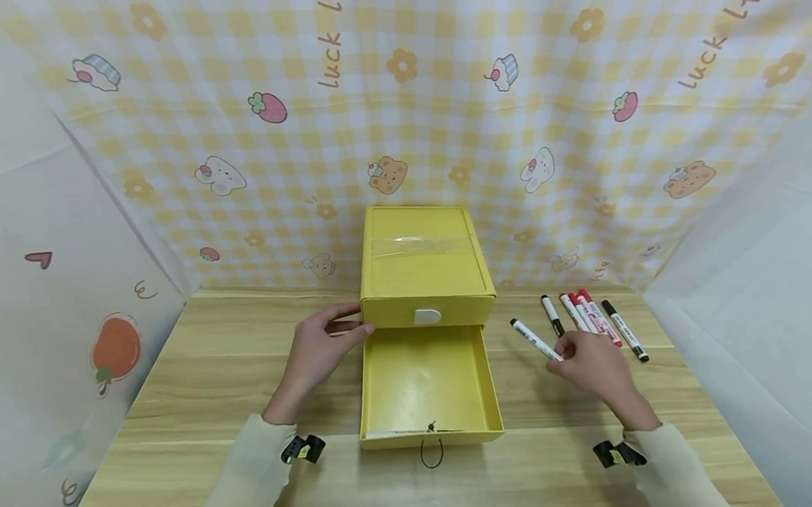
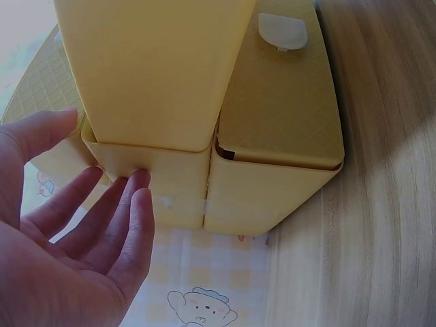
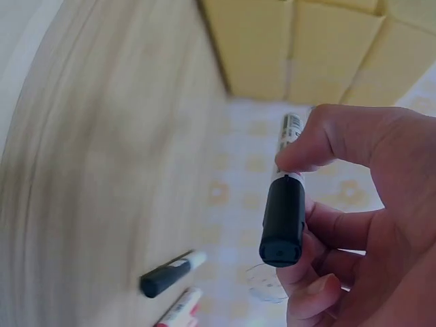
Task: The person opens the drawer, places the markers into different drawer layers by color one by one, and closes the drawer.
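Note:
A yellow drawer box stands at the back of the table, its lower drawer pulled out toward me. My left hand is at the box's left side, fingertips against the yellow wall in the left wrist view. My right hand pinches a white whiteboard marker between thumb and fingers, raised off the table to the right of the drawer. The right wrist view shows the marker's black cap pointing at the camera.
Right of the box lie a marker with a black end, several red-and-white markers and another black-capped marker. A small string loop hangs from the drawer front. Behind the box hangs a checked cloth.

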A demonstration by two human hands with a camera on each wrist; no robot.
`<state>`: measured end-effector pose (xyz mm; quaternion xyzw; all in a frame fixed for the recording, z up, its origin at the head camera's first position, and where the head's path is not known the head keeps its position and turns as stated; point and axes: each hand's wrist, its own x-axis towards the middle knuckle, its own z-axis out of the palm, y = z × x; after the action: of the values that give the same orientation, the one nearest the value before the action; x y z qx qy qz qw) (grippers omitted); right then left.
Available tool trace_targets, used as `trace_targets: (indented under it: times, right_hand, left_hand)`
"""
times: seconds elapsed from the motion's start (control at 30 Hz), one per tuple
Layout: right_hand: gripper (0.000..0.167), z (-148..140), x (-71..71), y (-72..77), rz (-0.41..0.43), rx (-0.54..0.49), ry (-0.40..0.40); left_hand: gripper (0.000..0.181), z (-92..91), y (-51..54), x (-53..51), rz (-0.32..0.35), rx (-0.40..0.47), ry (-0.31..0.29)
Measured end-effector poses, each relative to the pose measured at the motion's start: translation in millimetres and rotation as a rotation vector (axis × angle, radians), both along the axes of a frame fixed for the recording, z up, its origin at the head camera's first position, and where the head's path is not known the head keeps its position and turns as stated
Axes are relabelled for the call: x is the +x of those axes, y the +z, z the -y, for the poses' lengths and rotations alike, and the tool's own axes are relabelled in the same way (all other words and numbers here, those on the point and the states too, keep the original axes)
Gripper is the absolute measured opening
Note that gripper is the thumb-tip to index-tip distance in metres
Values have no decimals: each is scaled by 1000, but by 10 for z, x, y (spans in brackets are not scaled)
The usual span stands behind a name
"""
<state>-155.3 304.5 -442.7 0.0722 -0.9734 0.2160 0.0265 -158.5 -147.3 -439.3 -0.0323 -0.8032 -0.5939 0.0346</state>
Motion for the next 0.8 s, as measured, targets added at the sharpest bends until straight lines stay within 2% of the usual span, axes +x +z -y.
trace_targets:
  times: [0.37,0.8]
  right_hand:
    - [16,166,290,288,-58,2,65]
    - [17,509,479,596,-135,47,173]
  left_hand:
    - [49,7,2,-2,3,5,-4]
    - [49,4,9,5,-3,-3,-7]
